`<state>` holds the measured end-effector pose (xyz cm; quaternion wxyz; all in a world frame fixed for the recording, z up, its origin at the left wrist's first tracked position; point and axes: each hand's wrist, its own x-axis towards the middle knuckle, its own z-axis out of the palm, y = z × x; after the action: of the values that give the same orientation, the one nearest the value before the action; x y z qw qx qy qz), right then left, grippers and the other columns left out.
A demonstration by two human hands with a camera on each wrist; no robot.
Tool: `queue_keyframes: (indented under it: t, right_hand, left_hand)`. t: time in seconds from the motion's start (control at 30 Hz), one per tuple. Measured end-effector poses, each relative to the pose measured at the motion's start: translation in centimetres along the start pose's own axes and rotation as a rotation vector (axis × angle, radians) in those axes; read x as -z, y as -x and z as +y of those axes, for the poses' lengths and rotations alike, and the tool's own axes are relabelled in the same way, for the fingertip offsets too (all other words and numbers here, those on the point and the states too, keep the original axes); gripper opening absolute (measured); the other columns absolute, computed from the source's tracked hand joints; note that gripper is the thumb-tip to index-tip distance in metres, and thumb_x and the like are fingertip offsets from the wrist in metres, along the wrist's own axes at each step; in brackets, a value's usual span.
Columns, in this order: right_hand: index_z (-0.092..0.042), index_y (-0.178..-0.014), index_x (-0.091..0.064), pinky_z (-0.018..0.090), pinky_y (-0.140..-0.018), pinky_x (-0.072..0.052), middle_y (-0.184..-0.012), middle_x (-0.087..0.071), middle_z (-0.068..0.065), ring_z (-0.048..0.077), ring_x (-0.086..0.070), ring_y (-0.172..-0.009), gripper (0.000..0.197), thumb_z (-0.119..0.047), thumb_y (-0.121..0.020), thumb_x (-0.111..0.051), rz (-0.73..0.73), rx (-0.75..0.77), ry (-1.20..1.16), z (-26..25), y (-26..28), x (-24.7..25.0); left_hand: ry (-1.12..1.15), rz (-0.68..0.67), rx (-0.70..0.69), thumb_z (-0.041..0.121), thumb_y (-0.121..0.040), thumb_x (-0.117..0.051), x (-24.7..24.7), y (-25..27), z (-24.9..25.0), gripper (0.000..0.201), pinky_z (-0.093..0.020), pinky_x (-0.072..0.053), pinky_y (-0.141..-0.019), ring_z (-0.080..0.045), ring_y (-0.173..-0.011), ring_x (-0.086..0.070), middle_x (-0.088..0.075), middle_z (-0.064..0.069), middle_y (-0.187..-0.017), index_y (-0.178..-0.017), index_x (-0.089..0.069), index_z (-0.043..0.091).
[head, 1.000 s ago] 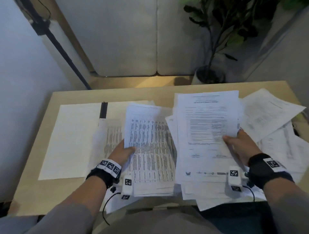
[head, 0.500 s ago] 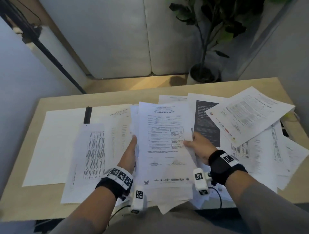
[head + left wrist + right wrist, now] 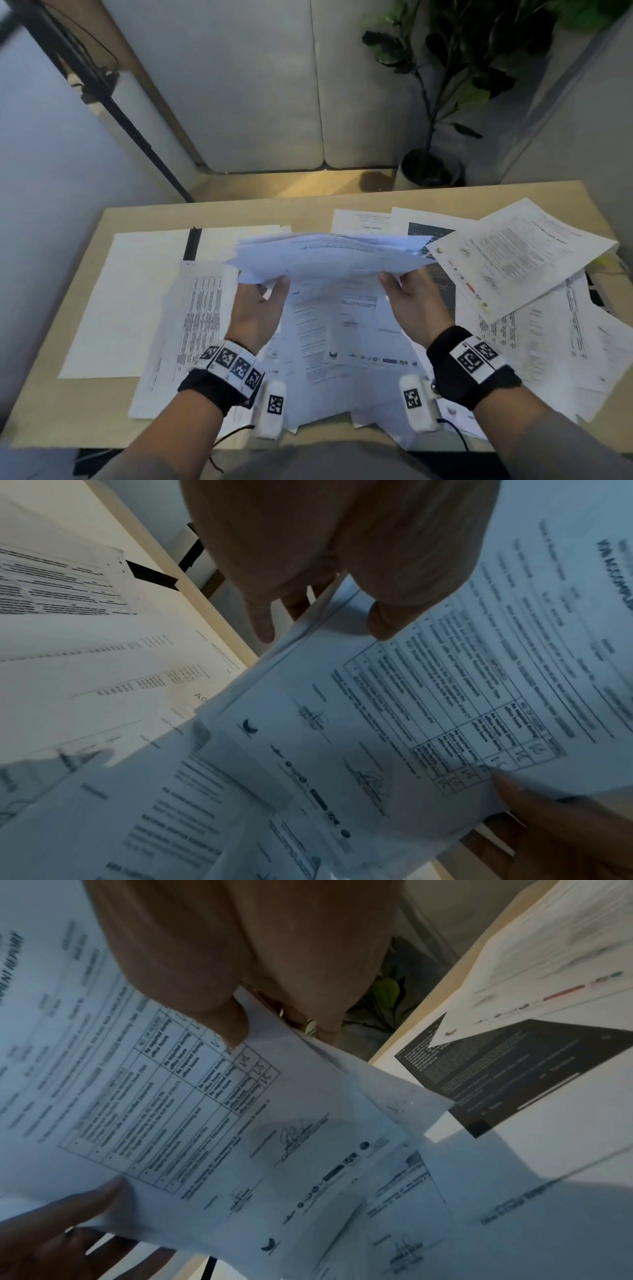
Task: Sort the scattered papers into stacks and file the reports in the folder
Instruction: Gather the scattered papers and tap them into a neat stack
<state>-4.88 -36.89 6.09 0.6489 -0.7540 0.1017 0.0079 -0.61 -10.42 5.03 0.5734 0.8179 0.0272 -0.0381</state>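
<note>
papers [image 3: 329,260] fill both my hands: a small bundle of printed sheets, lifted off the desk [image 3: 68,404] and tipped nearly flat, so from the head view i mostly see its near edge and underside. my left hand [image 3: 257,315] pinches the bundle's left edge, thumb on the printed face and fingers behind, as the left wrist view shows. my right hand [image 3: 414,308] grips the right edge the same way, thumb pressed on the table printed on the top sheet [image 3: 192,1102]. that top sheet has a grid with check marks, signatures below it and a row of small logos along the bottom.

under the lifted bundle more printed sheets lie spread on the desk, overlapping loosely. a page with columns of dense text [image 3: 202,318] sits just left of my left hand, partly over a big blank white sheet [image 3: 137,301]. a narrow black strip [image 3: 192,243] lies at the top edge of that white sheet. to the right a dark printed page [image 3: 431,233] peeks out beneath a tilted sheet [image 3: 520,253] that rests on the heap there. behind the desk a potted plant [image 3: 445,85] stands on the floor.
</note>
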Motion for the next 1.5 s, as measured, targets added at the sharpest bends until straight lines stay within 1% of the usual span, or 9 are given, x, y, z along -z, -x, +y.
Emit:
queue_keyframes:
  t: [0.13, 0.23, 0.4, 0.53, 0.73, 0.87, 1.13, 1.33, 1.5]
  right_hand:
    - [-0.024, -0.138, -0.045, 0.004, -0.094, -0.042, -0.129, -0.061, -0.022, -0.018, -0.053, -0.119, 0.038, -0.011, -0.105, -0.057, 0.048, -0.006, 0.023, 0.4, -0.5, -0.8]
    - [-0.028, -0.141, -0.048, 0.003, -0.092, -0.038, -0.128, -0.061, -0.027, -0.024, -0.049, -0.114, 0.038, -0.017, -0.105, -0.057, 0.075, 0.006, 0.035, -0.7, -0.6, -1.6]
    - [-0.021, -0.132, -0.045, 0.019, -0.097, -0.049, -0.121, -0.066, -0.009, 0.006, -0.061, -0.119, 0.04, -0.01, -0.1, -0.066, 0.131, 0.072, -0.027, -0.7, -0.4, -1.0]
    - [-0.017, -0.118, -0.043, 0.007, -0.075, -0.042, -0.083, -0.053, -0.018, -0.019, -0.056, -0.08, 0.031, -0.018, -0.1, -0.068, 0.098, 0.016, 0.078, -0.4, -0.3, -1.8]
    - [-0.029, -0.132, -0.049, 0.047, -0.108, -0.051, -0.117, -0.067, -0.018, 0.013, -0.064, -0.116, 0.039, -0.012, -0.101, -0.065, 0.131, -0.093, 0.062, 0.0, -1.6, -3.3]
    - [-0.031, -0.137, -0.052, 0.036, -0.114, -0.046, -0.126, -0.068, -0.016, 0.007, -0.064, -0.122, 0.047, 0.0, -0.102, -0.058, 0.179, -0.051, -0.057, -1.5, -1.5, -3.8]
    - [-0.03, -0.118, -0.061, 0.006, -0.081, -0.046, -0.106, -0.069, -0.022, -0.011, -0.064, -0.099, 0.022, -0.013, -0.105, -0.056, 0.284, 0.212, 0.005, -5.6, 0.5, -3.7]
    - [-0.021, -0.142, -0.052, 0.021, -0.108, -0.046, -0.129, -0.065, -0.022, -0.003, -0.058, -0.125, 0.04, -0.006, -0.105, -0.054, 0.206, 0.135, -0.002, -2.3, 1.0, -3.9]
    - [-0.026, -0.138, -0.055, 0.017, -0.107, -0.046, -0.127, -0.067, -0.023, -0.008, -0.06, -0.122, 0.04, -0.005, -0.104, -0.057, 0.123, 0.003, -0.03, -0.4, 0.3, -2.4]
  left_hand:
    - [-0.055, 0.018, -0.005, 0.033, -0.096, -0.068, -0.3, -0.6, -0.1, 0.017, -0.021, -0.047, -0.1, -0.006, -0.103, -0.064, -0.07, 0.009, -0.115, -0.112, -0.064, 0.029]
    - [-0.101, 0.044, 0.059, 0.062, -0.083, -0.058, -0.7, -1.3, 0.1, 0.05, -0.027, -0.048, -0.068, -0.015, -0.064, -0.049, -0.054, -0.004, -0.076, -0.089, -0.052, 0.013]
    - [0.066, 0.096, -0.042, 0.013, -0.097, -0.066, -0.1, -1.3, 1.5, 0.041, -0.019, -0.052, -0.088, -0.005, -0.1, -0.064, -0.064, 0.014, -0.116, -0.127, -0.04, 0.026]
    - [0.105, 0.061, -0.003, 0.015, -0.096, -0.071, -0.5, -1.0, 0.5, 0.058, -0.005, -0.046, -0.085, 0.0, -0.113, -0.061, -0.06, -0.003, -0.131, -0.138, -0.032, 0.024]
    - [0.15, 0.013, 0.111, 0.026, -0.087, -0.08, -1.4, -3.1, -0.3, 0.072, -0.036, -0.049, -0.11, -0.007, -0.13, -0.058, -0.057, 0.008, -0.141, -0.142, -0.034, 0.025]
    - [0.092, 0.092, 0.1, 0.027, -0.096, -0.069, -1.5, -3.0, 1.8, 0.06, -0.031, -0.058, -0.094, -0.009, -0.122, -0.061, -0.057, 0.004, -0.138, -0.143, -0.033, 0.016]
    - [0.056, 0.225, -0.24, 0.013, -0.107, -0.044, -1.7, 2.1, 7.5, 0.069, -0.036, -0.052, -0.103, 0.007, -0.108, -0.057, -0.055, 0.029, -0.113, -0.11, -0.028, 0.08]
    - [-0.043, 0.254, -0.15, 0.035, -0.111, -0.035, -1.6, 2.9, 3.9, 0.024, -0.031, -0.046, -0.079, 0.004, -0.075, -0.051, -0.052, 0.01, -0.081, -0.096, -0.048, 0.02]
    - [-0.096, 0.192, -0.134, 0.029, -0.112, -0.036, 0.3, 2.6, 3.6, 0.036, -0.017, -0.034, -0.057, -0.001, -0.06, -0.043, -0.046, 0.011, -0.069, -0.077, -0.044, 0.029]
